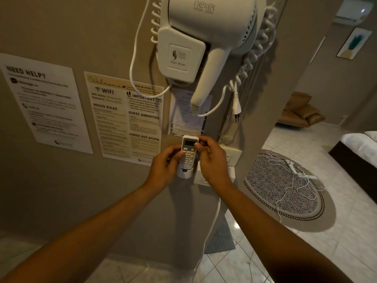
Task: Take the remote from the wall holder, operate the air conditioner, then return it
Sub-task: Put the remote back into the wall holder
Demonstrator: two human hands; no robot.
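I see the remote (188, 153) standing upright, long axis vertical, its lower end seated in the white wall holder (184, 173) straight ahead of me at arm's reach. My left hand (165, 167) pinches its left edge about halfway up; my right hand (212, 160) pinches the top right corner beside the screen. Both are closed on it, neither clearly nearer. I judge the coming move runs along that vertical axis, up or down in the holder. The surface is a beige wall (51, 33) with notices (124, 117) to the left and a hair dryer (204, 37) above. The air conditioner (353, 11) sits high, far right, across the tiled room.
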